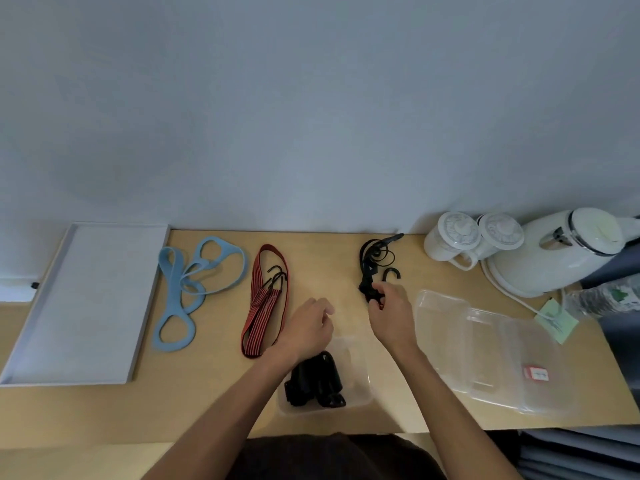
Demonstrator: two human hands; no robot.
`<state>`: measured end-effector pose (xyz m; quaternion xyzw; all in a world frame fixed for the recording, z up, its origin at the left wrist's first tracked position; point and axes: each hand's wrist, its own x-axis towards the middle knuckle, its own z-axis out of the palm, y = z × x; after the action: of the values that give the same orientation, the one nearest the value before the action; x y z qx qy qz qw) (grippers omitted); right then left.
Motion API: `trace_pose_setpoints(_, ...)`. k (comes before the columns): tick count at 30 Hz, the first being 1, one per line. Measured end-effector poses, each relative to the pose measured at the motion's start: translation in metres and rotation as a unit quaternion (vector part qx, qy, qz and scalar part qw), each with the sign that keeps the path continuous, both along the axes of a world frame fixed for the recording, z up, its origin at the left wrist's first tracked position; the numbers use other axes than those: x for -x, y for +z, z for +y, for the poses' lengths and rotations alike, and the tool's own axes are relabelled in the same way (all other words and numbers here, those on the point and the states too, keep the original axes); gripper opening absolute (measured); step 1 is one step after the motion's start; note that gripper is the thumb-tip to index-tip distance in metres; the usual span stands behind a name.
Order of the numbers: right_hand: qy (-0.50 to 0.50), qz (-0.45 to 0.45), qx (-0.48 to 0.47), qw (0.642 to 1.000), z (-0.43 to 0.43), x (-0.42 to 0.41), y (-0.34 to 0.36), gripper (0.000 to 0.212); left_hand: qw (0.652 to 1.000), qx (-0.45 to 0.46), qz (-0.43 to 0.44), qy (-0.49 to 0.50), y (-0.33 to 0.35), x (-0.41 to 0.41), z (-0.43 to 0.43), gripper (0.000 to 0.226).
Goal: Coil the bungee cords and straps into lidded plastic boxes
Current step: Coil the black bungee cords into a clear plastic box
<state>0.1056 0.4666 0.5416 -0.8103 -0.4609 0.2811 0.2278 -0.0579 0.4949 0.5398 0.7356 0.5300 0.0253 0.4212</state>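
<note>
Nearest on the table, one clear box holds one coiled black strap. Above it is the left hand, fingers loosely curled, holding nothing. The right hand has its fingers pinched on one black cord. Left lie one red striped cord and one blue strap. Farthest are two white cups and one kettle.

1 head-worn wide-angle camera looks forward and down, close over the wooden table.
</note>
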Motion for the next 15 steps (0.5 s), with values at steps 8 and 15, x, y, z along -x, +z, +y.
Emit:
trace_pose_setpoints(8, 0.074, -0.154, 0.165, 0.971, 0.024, -0.007, -0.028, 0.059, 0.999, 0.028, 0.017, 0.002, 0.001, -0.011, 0.007, 0.028)
trace_pose_setpoints(15, 0.122, -0.214, 0.196, 0.949, 0.029, -0.012, -0.034, 0.059, 1.000, 0.024, 0.015, 0.009, 0.008, -0.017, 0.019, 0.032)
